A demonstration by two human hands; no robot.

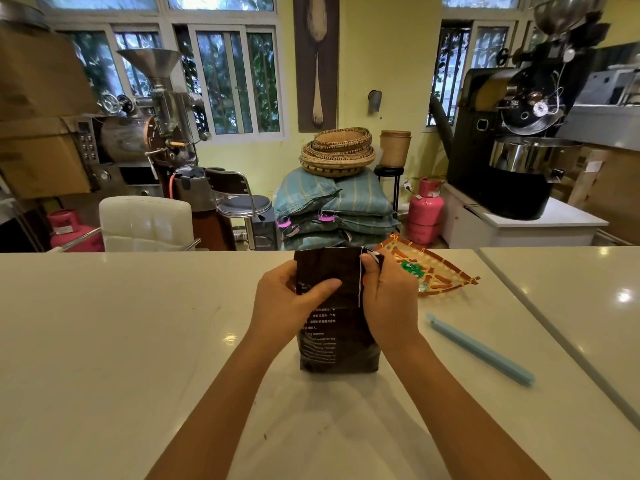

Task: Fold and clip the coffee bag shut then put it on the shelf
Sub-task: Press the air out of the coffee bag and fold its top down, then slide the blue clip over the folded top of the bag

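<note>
Two bare forearms reach up from the bottom of the frame across a glossy white countertop (138, 323) to a dark brown, crinkled foil coffee bag (337, 337) printed with small white text, standing upright at centre frame. The left hand (289, 303) wraps the bag's left edge, its thumb pressed flat across the folded-over top flap. The right hand (389, 299) grips the bag's right edge, fingers curled behind and thumb pinching the upper corner beside a thin white seam line. The top section is creased down over the front panel.

To the right of the bag, lying flat and apart from it on the counter, is a long, slim, pale blue plastic sealing clip (479, 349), angled diagonally. Just beyond the right hand rests a shallow woven tray (440, 271) with orange, brown and green patterning.

Past the counter's far edge, centre frame, teal striped cloth sacks (332, 206) are stacked under a pile of round wicker baskets (337, 152). A white padded chair (145, 223) stands at middle left, pink gas cylinders (424, 211) flank the scene, and a black metal coffee roaster (516, 133) fills the upper right.
</note>
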